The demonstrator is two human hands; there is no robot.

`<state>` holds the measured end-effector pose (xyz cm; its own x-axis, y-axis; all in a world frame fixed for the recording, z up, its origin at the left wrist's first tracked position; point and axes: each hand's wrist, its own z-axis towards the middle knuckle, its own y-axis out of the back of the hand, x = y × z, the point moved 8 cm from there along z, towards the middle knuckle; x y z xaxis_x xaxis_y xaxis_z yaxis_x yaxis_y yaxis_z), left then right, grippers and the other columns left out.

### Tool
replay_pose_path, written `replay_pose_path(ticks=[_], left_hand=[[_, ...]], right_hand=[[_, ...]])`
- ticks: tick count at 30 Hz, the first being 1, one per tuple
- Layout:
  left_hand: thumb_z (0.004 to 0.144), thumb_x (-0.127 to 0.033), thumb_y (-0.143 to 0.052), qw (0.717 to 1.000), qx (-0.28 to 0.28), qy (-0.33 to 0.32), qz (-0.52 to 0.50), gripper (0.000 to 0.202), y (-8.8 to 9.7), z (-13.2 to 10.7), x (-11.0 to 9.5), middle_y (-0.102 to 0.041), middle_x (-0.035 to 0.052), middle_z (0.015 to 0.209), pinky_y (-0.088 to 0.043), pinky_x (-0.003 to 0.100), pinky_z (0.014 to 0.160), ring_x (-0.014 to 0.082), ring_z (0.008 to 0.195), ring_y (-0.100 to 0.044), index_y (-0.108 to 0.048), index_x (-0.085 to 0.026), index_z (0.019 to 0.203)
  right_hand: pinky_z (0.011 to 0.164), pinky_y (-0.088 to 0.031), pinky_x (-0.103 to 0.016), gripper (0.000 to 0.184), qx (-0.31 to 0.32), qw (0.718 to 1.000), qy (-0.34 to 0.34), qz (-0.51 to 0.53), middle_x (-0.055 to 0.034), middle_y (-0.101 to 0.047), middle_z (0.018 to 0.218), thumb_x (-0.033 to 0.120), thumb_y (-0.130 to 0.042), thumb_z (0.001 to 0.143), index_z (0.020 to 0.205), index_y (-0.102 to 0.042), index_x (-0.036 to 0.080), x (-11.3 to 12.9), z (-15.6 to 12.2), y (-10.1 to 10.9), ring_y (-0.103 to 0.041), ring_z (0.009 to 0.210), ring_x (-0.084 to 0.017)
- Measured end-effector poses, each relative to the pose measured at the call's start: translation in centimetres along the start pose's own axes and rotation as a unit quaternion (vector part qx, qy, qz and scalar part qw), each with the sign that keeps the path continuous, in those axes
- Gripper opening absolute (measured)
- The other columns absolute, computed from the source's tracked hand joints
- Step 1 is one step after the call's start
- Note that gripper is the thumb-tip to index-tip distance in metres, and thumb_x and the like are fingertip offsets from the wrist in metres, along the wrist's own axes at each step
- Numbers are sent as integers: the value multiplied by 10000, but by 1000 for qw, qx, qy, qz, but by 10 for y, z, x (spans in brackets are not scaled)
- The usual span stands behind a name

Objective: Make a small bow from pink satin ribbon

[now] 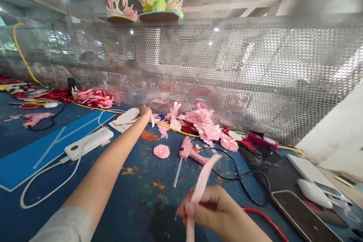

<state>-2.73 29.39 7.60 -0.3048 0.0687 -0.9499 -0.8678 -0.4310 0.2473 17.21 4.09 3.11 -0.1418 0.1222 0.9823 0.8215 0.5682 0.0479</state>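
A pale pink ribbon strip [202, 181] is pinched between the thumb and fingers of my right hand [210, 208], its free end pointing up. My left hand [145, 111] reaches to the back of the table, between white oval cutouts [129, 116] and loose pink ribbon bits [154, 118]. Its fingers look curled, but what they hold is hidden. A pink glue gun [193, 151] lies beyond my right hand with a clear glue stick [178, 172] beside it. To its left rests a round pink ribbon flower [161, 151].
A perforated metal screen [227, 64] borders the table's back. Pink ribbon pieces [205, 123] are heaped before it. On the left are a white power strip [87, 143] and a blue board [48, 151]. A phone [303, 215], white mouse [314, 193] and black cable [241, 181] lie right.
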Motion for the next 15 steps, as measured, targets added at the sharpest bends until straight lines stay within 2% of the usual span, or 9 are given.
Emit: replay_pose_path(ticks=[2,4,7,8,9,10,11,13,15], left_hand=[[857,-287,-564,998,1,-52,29,346,-7,-10,-1,-549,105,1180,-496,419,825,226,1012,-571,-515,-151,1171],[850,-187,-557,992,28,-118,45,319,-18,-27,-10,-512,124,1244,-440,418,930,235,1105,-523,-543,-138,1166],[776,-34,-583,961,149,-225,57,350,-45,-77,-28,-533,46,1252,-384,313,1005,186,1157,-498,-645,-234,1056],[760,-45,-609,937,217,-270,55,357,-57,-103,-34,-564,5,1213,-411,282,977,160,1099,-540,-664,-286,1018],[780,-99,-611,874,322,-361,46,370,-70,-140,-44,-549,11,1236,-424,300,963,166,1097,-542,-636,-311,1083],[808,-154,-597,817,387,-427,21,384,-75,-174,-50,-534,31,1261,-425,323,961,179,1121,-525,-595,-319,1154],[827,-195,-583,786,413,-460,-13,378,-74,-199,-54,-523,52,1272,-441,336,938,189,1117,-525,-576,-318,1185],[841,-234,-566,754,439,-481,-91,305,-70,-234,-61,-547,77,1239,-473,342,877,197,1035,-566,-623,-308,1131],[838,-230,-568,756,451,-452,-142,213,-71,-248,-67,-607,84,1140,-479,332,839,192,932,-601,-705,-289,990]], right_hand=[[569,-408,-191,331,-111,994,10,24,-23,-601,632,489,-709,657,697,-740,162,-2,5,30,-501,612,-99],[522,-393,-162,290,-186,978,1,97,6,-552,576,431,-743,643,734,-740,156,-8,7,55,-457,556,-68],[467,-401,-124,241,-218,936,-14,275,49,-479,512,303,-772,641,796,-713,128,-16,11,77,-406,457,-24],[462,-414,-118,203,-226,919,-11,322,53,-481,510,250,-765,656,801,-698,125,-16,11,84,-416,444,-20],[454,-425,-112,148,-237,903,-10,358,52,-491,511,202,-745,680,788,-681,122,-17,11,90,-433,435,-20],[447,-433,-109,87,-248,889,-12,385,45,-508,518,165,-715,711,762,-662,119,-18,11,95,-452,430,-21],[444,-442,-107,47,-259,876,-15,407,35,-526,529,142,-678,744,732,-640,117,-20,10,100,-471,429,-24],[458,-460,-107,125,-277,857,-13,435,20,-547,543,132,-610,802,679,-600,118,-21,7,108,-502,438,-29],[487,-481,-119,176,-291,846,-3,446,9,-562,562,148,-561,840,666,-580,127,-22,5,114,-536,470,-42]])
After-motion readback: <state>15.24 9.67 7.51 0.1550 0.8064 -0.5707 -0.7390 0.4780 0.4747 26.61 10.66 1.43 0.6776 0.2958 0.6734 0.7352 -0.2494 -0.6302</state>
